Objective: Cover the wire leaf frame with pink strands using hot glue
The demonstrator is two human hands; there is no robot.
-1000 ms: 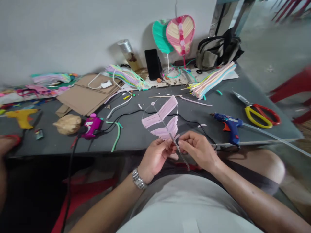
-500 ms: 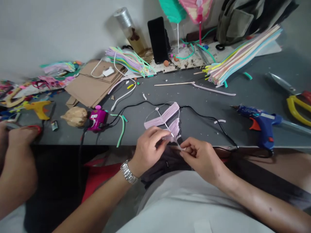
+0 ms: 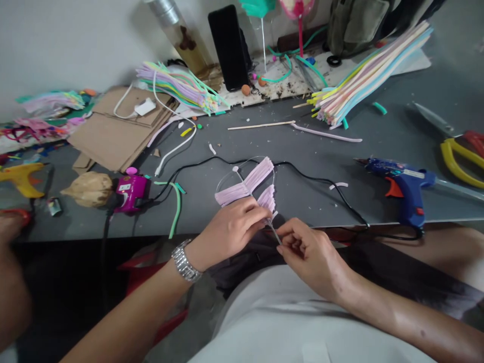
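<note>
A lilac craft piece (image 3: 244,184) of ribbed, fuzzy strips on a thin wire outline lies at the front edge of the grey table. A thin pale stem (image 3: 274,233) runs down from it toward my body. My left hand (image 3: 230,227), with a metal watch at the wrist, pinches the stem just below the lilac strips and hides part of them. Lower down, my right hand (image 3: 308,252) has thumb and fingers closed on the stem's near end. A short lilac scrap lies beside the piece.
A blue glue gun (image 3: 403,181) and yellow-handled scissors (image 3: 459,151) lie right. Bundled pipe cleaners (image 3: 374,78), a phone (image 3: 230,48) and cardboard (image 3: 117,131) stand or lie behind. A magenta adapter (image 3: 130,192) sits left on a black cable. Another person's arm (image 3: 11,282) is far left.
My left hand has slid down along the stem, its fingers now closer together near my right hand. The camera view has shifted, so the table's things appear further left.
</note>
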